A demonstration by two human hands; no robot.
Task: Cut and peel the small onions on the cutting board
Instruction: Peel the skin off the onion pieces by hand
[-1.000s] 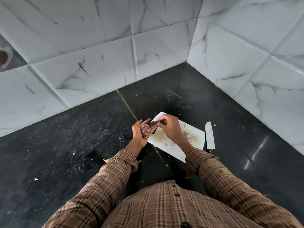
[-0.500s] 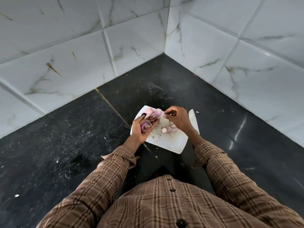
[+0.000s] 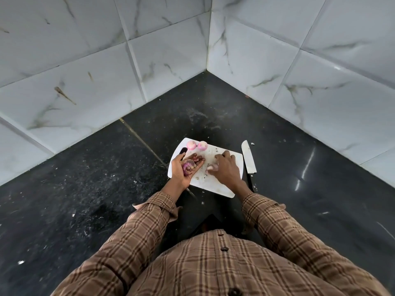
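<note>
A white cutting board [image 3: 215, 186] lies on the black counter. Two peeled pink onion pieces [image 3: 190, 144] rest at its far edge. My left hand [image 3: 181, 169] is palm up over the board's left side, cupping purple onion skins [image 3: 188, 166]. Palm down over the middle of the board, my right hand [image 3: 224, 169] has its fingertips closed on a pale onion piece [image 3: 212, 167]. Small scraps and specks dot the board.
A knife [image 3: 248, 157] lies on the counter just right of the board, blade pointing away. White marble-tiled walls meet in a corner beyond. The black counter [image 3: 85, 167] carries crumbs and dust. My plaid sleeves fill the lower frame.
My right hand has left the skins at my left hand and dropped onto the board, closing on a pale onion piece. The left hand has opened flat with the skins in its palm.
</note>
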